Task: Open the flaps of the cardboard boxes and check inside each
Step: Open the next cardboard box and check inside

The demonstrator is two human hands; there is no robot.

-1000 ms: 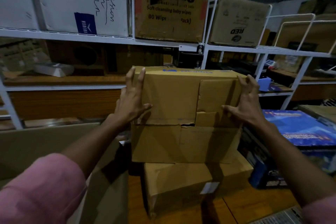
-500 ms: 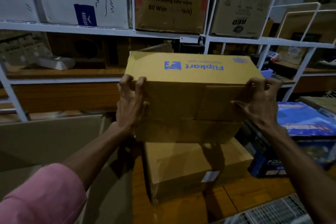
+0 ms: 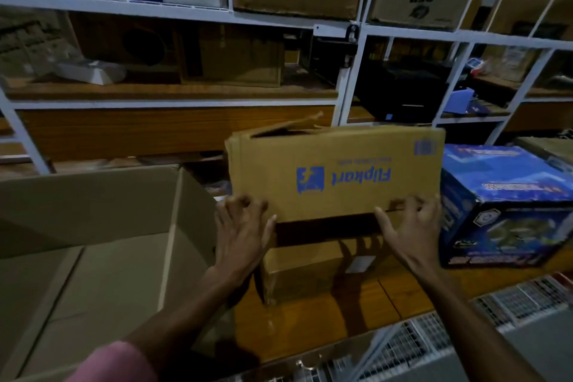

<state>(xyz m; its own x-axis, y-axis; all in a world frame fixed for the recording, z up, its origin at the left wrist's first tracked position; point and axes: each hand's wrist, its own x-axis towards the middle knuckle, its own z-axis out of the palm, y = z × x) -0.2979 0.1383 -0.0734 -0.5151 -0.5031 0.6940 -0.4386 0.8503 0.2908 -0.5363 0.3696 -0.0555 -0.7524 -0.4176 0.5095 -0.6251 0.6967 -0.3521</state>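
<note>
My left hand (image 3: 240,232) and right hand (image 3: 409,226), fingers curled, grip the printed cardboard box's (image 3: 335,177) lower corners above a smaller box (image 3: 302,270), apparently tipping it toward its loose flaps.

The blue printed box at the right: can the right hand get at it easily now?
Probably yes, once it lets go. The right hand grips the Flipkart box at its lower right corner, and the blue printed box stands just beside it with nothing between them.
</note>
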